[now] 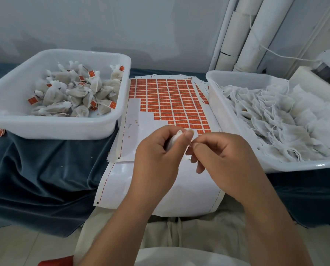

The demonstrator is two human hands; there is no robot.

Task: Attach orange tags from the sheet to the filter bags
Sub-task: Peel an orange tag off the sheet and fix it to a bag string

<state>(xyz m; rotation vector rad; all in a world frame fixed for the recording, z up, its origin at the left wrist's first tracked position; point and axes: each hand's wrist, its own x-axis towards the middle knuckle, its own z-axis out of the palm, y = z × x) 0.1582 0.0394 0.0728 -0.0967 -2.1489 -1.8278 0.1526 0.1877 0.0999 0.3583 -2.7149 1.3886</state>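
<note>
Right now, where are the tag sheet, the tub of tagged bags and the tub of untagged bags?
tag sheet [171,100]: head view, orange tags mid-sheet.
tub of tagged bags [51,127]: head view, front wall.
tub of untagged bags [302,167]: head view, front rim.

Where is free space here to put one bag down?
Bare spots: the peeled white part of the sheet beside the left tray, and the blue cloth before that tray. Crowded: the right tray, full of bags.

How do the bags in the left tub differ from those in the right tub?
Left-tub bags are plump, tied shut, many with orange tags; right-tub bags lie flatter, untagged, strings loose. Left-tub bags form a jumbled heap; right-tub bags overlap in layers. Both are white.
</note>
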